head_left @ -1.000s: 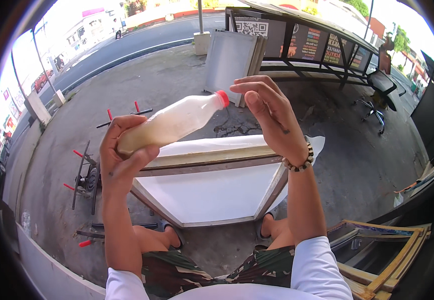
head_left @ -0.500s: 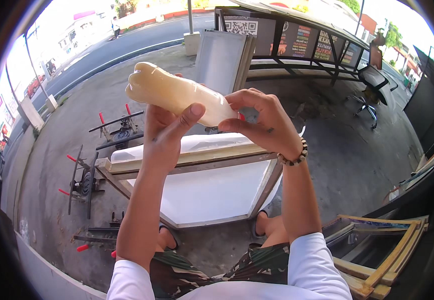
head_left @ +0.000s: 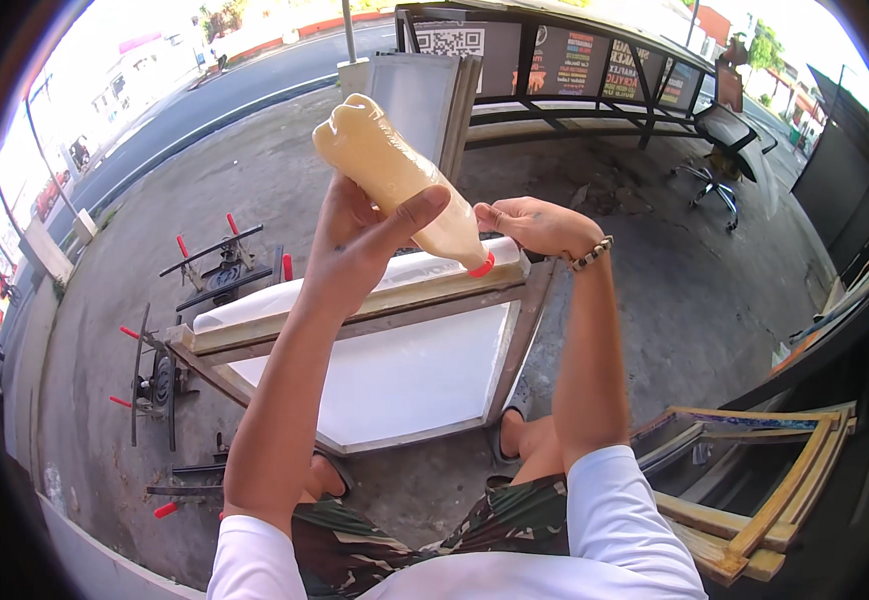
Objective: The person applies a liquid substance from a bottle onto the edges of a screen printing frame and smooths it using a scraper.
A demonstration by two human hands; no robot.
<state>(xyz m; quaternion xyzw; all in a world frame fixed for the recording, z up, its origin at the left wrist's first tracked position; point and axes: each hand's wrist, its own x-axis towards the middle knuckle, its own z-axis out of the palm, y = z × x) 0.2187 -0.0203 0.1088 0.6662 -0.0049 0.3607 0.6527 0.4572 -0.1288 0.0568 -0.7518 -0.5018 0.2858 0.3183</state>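
Note:
A clear plastic bottle [head_left: 406, 165] full of cream-coloured liquid lies tilted in the air, its base up to the left. Its red cap [head_left: 481, 264] points down to the right. My left hand [head_left: 369, 225] is wrapped round the bottle's middle, with the thumb across its near side. Just right of the bottle's shoulder is my right hand [head_left: 534, 224], closed in a pinch, and I see nothing between its fingertips. Below both hands a wooden-framed screen [head_left: 374, 385] with white mesh leans in front of my legs, and a white sheet [head_left: 254, 310] lies along its top bar.
Black metal clamp stands [head_left: 219, 275] with red handles are on the concrete floor at left. Another framed panel [head_left: 404, 100] stands beyond the bottle. An office chair [head_left: 724, 150] is at the far right, and stacked wooden frames [head_left: 754, 510] lie near my right side.
The bottle has tipped more steeply, its capped end swinging down, and shifted right with my left hand. My right hand has come off the bottle's neck, baring the red cap.

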